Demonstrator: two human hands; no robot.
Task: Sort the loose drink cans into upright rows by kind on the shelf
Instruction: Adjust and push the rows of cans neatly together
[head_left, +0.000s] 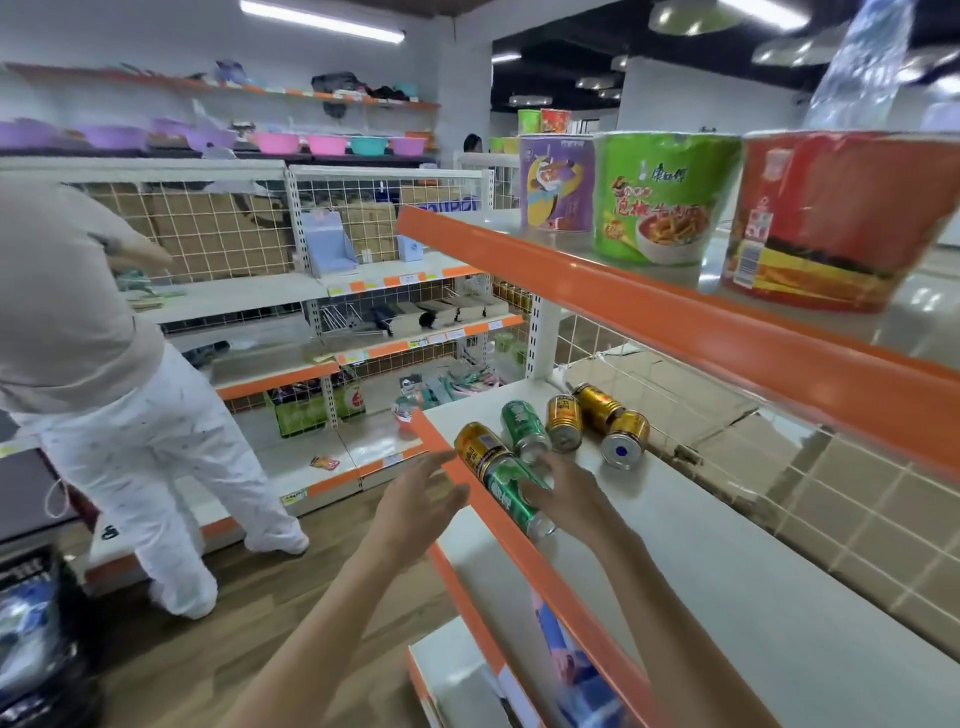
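Green can, lying flat at the shelf front edge.
Right hand fingers curl round it; left hand, at its 9 o'clock, spread wide, holding nothing. Five cans, gold and green, lie loose at 12 o'clock.

head view: worn at head height | aimed forward and down along the shelf | hands seen close below | wide-angle, aisle taken in at left
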